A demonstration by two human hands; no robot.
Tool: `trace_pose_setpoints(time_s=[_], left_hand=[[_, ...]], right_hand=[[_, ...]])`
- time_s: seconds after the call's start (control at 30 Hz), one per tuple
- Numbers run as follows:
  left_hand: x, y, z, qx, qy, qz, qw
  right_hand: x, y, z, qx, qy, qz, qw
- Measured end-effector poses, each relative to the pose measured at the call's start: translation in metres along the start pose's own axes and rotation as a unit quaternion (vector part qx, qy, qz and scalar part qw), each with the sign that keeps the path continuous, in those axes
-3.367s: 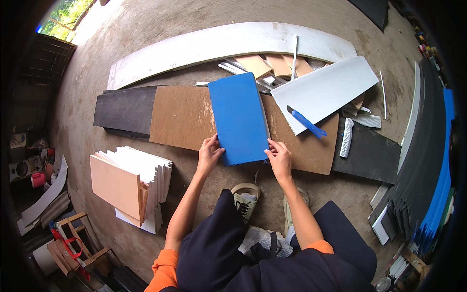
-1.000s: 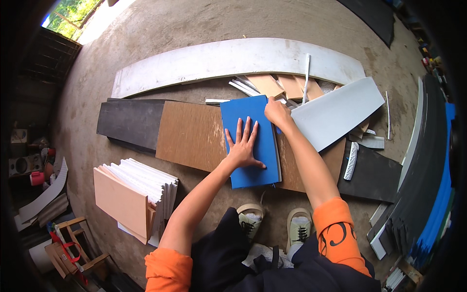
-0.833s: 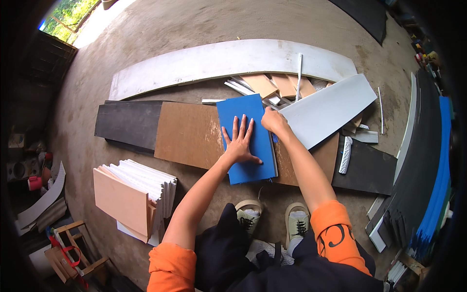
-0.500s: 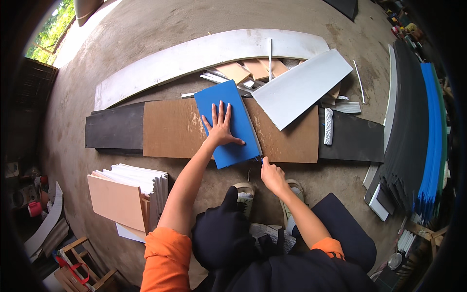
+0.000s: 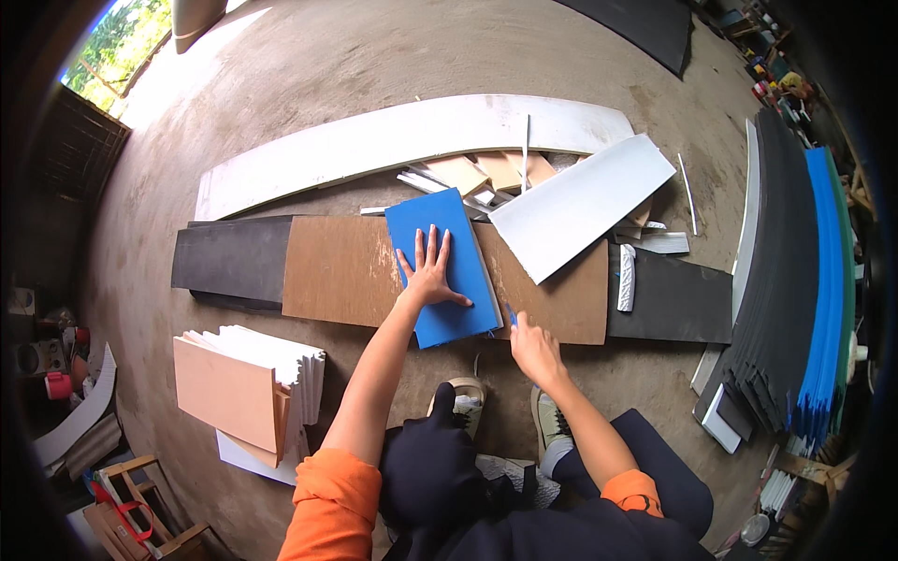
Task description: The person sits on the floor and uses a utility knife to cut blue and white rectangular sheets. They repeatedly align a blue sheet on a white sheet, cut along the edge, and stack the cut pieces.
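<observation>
So the right hand (image 5: 537,353) has just come down from the far end of the blue sheet's (image 5: 423,229) right edge, and now it's just off the brown board's (image 5: 337,271) near edge, fingers wrapped around a blue-handled cutter (image 5: 514,320) that points back over that board. I'd read that as one full pull along the edge being done, but can't tell whether it cut through anything. Left hand (image 5: 430,282) hasn't really budged: flat on the sheet, fingers spread, pinning it instead of grasping it. The sheet lies at a slant across the middle of the brown board, poking out past both long edges. It's a plain matte blue rectangle, looks flat, paler stuff showing along its right side, scruffy at the near right corner. A white board (image 5: 585,208) overlaps the brown board's far edge, right of middle.
</observation>
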State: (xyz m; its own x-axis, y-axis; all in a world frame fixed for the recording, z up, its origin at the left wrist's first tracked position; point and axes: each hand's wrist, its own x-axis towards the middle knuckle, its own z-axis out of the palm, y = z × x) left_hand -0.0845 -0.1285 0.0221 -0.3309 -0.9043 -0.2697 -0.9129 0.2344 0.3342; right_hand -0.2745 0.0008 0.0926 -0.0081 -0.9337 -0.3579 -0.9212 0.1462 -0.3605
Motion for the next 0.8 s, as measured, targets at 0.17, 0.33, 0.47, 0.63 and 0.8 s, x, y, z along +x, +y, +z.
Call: trace_pose_setpoints(time_s=[0.17, 0.33, 0.47, 0.63, 0.8], left_hand=[[0.005, 0.010, 0.003, -0.010, -0.007, 0.015, 1.000], [0.004, 0.012, 0.002, -0.026, -0.011, 0.013, 1.000], [0.001, 0.008, 0.000, -0.026, -0.019, 0.003, 0.999], [0.001, 0.008, -0.004, -0.028, -0.017, 0.002, 0.999], [0.003, 0.017, -0.003, -0.030, -0.008, 0.006, 0.999]], right_hand=[[0.131, -0.026, -0.025, -0.005, 0.073, -0.027, 0.997], [0.215, -0.046, -0.019, 0.008, 0.049, -0.004, 0.999], [0.229, -0.055, -0.014, 0.006, 0.022, -0.024, 0.999], [0.238, -0.063, -0.017, 0.003, 0.017, -0.013, 1.000], [0.256, -0.068, -0.038, -0.041, -0.181, 0.071, 0.980]])
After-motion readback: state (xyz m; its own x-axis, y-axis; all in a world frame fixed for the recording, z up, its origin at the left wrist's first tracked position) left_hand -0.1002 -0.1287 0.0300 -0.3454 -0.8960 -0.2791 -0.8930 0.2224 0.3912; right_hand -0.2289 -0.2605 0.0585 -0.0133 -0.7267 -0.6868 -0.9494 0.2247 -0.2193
